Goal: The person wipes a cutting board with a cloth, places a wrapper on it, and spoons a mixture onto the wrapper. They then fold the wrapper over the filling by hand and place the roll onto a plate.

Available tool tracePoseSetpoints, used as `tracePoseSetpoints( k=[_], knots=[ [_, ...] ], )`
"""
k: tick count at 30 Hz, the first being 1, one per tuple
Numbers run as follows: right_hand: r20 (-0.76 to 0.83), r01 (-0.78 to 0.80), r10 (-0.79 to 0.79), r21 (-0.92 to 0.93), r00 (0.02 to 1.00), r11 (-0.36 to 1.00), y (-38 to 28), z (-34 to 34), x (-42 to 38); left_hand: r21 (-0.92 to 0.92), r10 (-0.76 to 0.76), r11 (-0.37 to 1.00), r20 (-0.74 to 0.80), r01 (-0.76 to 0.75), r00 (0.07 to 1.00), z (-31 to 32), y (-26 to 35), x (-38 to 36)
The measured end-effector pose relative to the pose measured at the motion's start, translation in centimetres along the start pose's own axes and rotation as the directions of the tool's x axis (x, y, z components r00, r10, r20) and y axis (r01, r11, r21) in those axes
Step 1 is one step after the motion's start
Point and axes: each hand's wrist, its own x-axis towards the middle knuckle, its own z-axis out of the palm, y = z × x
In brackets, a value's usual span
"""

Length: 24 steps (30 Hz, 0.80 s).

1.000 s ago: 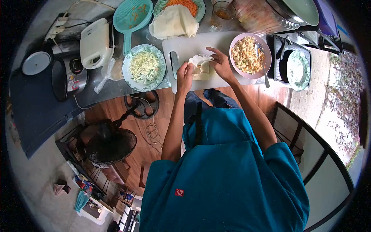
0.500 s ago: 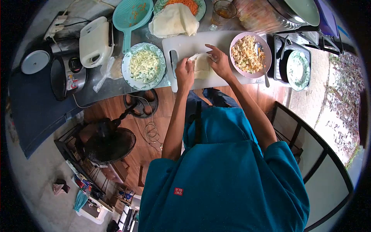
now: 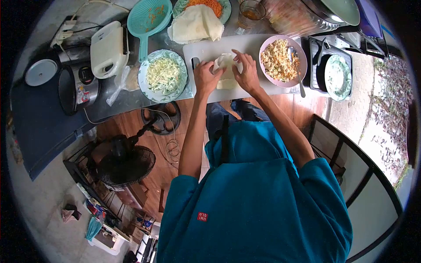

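A pale spring roll wrapper (image 3: 226, 83), partly folded, lies on the white cutting board (image 3: 199, 49) between my hands. My left hand (image 3: 207, 79) pinches its left edge with thumb and fingers. On the opposite side, my right hand (image 3: 247, 75) grips the right edge, fingers bent over it. Any filling inside the wrapper is hidden. Just right of the board stands a pink bowl (image 3: 302, 72) of chopped, cooked-looking filling with a spoon (image 3: 301, 83) in it. A patterned plate (image 3: 144, 85) of shredded pale vegetable sits to the left.
Beyond the board, a stack of wrappers (image 3: 196, 24) overlaps a plate of shredded carrot (image 3: 209, 6). A glass (image 3: 251, 15) stands near a green strainer (image 3: 147, 30). A white sandwich maker (image 3: 107, 50) is at left, a stove (image 3: 318, 81) at right, a fan (image 3: 127, 166) below.
My left hand has turned inward and spread across the wrapper's left side. My right hand has drawn slightly back toward me, and the wrapper's far part now stands raised between the fingers.
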Motion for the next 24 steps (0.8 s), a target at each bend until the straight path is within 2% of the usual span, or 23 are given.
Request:
tracePoseSetpoints(
  k=[4, 6, 10, 13, 14, 15, 20, 22, 23, 24],
  knots=[
    [0.054, 0.032, -0.028, -0.066, 0.998, 0.997, 0.1, -0.3, -1.6, -0.063, 0.081, 0.994, -0.099, -0.087, 0.992, 0.4, -0.2, 0.8],
    [0.096, 0.070, -0.054, -0.171, 0.994, 0.983, 0.0, -0.6, -2.2, -0.106, 0.061, 0.992, -0.008, -0.061, 0.998, -0.1, -0.2, 1.3],
    [0.155, 0.100, -0.069, -0.206, 0.986, 0.973, -0.3, -0.5, -2.8, -0.204, 0.117, 0.971, -0.035, -0.121, 0.993, -0.4, 0.1, 2.1],
    [0.149, 0.110, -0.071, -0.272, 0.986, 0.956, -0.3, -0.1, -2.9, -0.202, 0.113, 0.974, 0.052, -0.100, 0.992, -0.5, -0.5, 2.7],
    [0.139, 0.116, -0.075, -0.313, 0.987, 0.943, -0.4, 0.0, -2.9, -0.154, 0.206, 0.968, 0.041, -0.198, 0.978, -0.5, -0.7, 2.9],
    [0.136, 0.114, -0.074, -0.313, 0.988, 0.943, -0.5, 0.0, -2.8, -0.104, 0.298, 0.950, 0.034, -0.293, 0.954, -0.4, -0.9, 2.9],
    [0.130, 0.133, -0.098, -0.299, 0.987, 0.945, -0.6, -0.3, -2.5, -0.084, 0.319, 0.944, -0.017, -0.319, 0.948, 0.0, -1.5, 2.5],
    [0.072, 0.087, -0.073, -0.218, 0.995, 0.972, -0.3, -0.7, -3.0, -0.132, 0.356, 0.923, -0.067, -0.362, 0.932, 0.3, -0.7, 2.1],
    [0.039, 0.065, -0.061, -0.117, 0.997, 0.991, -0.6, -1.7, -3.2, -0.089, 0.373, 0.923, -0.037, -0.375, 0.927, 0.2, -0.3, 1.9],
    [-0.007, 0.048, -0.049, -0.100, 0.999, 0.994, -1.3, -2.8, -3.5, -0.043, 0.400, 0.915, -0.026, -0.401, 0.916, 0.0, 0.2, 1.7]
  ],
)
